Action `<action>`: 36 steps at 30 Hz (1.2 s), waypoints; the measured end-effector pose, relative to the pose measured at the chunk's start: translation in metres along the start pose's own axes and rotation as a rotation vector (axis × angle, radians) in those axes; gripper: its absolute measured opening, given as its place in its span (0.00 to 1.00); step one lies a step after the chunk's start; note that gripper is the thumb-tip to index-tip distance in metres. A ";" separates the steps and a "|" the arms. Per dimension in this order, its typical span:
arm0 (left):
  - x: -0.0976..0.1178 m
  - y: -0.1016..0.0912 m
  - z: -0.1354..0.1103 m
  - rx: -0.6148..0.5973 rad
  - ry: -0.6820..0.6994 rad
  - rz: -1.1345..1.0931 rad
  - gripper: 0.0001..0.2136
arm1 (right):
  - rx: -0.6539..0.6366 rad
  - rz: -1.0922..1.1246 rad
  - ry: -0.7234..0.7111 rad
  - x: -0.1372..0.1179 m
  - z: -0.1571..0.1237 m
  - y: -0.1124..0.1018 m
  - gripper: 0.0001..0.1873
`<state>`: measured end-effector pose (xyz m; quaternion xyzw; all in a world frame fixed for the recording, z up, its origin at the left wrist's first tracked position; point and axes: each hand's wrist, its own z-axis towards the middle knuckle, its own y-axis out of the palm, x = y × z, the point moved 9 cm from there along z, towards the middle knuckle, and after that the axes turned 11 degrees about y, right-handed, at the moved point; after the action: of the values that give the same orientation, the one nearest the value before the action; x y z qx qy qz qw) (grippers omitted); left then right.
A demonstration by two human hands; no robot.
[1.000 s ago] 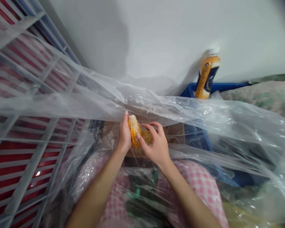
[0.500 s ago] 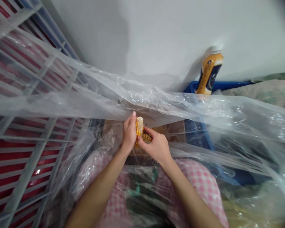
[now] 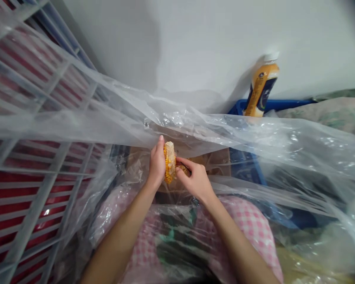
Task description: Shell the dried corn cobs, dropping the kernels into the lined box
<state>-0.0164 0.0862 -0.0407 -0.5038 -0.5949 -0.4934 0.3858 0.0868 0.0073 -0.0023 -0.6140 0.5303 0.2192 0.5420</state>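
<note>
A partly stripped corn cob [image 3: 169,162] stands nearly upright in my left hand [image 3: 157,161]. Yellow kernels cover its left side, while the right side and top are pale and bare. My left fingers are closed around it, with the thumb pointing up along the cob. My right hand [image 3: 195,177] is curled, its thumb and index fingertip pressed to the cob's right edge. Loose kernels [image 3: 183,169] show below, partly hidden behind the right fingers. They lie in a clear plastic bag [image 3: 192,146] spread over a cardboard box [image 3: 221,159].
Slatted plastic crates [image 3: 32,197] with red contents rise at the left. On the right, an orange bottle [image 3: 262,88] stands by a blue crate [image 3: 239,106] against the white wall [image 3: 195,47]. Plastic sheeting drapes over knees in pink checked cloth [image 3: 251,221].
My left hand and the cob have shifted slightly left and turned, showing more of the kernel rows. The right thumb has drawn back from the cob's face to its edge.
</note>
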 end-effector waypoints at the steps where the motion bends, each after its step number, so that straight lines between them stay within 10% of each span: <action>1: 0.001 -0.001 0.000 0.002 0.011 0.017 0.22 | -0.010 -0.015 -0.007 -0.002 -0.001 0.001 0.19; 17: 0.019 0.011 -0.007 -0.055 0.254 0.157 0.21 | 0.051 -0.173 0.003 -0.003 0.000 0.006 0.17; 23: 0.003 0.009 -0.003 -0.081 0.065 0.028 0.23 | 0.136 0.007 0.015 0.008 0.004 -0.006 0.15; 36: 0.020 0.010 -0.007 -0.091 0.231 0.162 0.21 | 0.052 0.037 0.010 0.003 0.003 -0.002 0.14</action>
<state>-0.0111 0.0840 -0.0181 -0.5068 -0.4810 -0.5417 0.4672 0.0906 0.0081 -0.0045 -0.5908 0.5499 0.2125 0.5508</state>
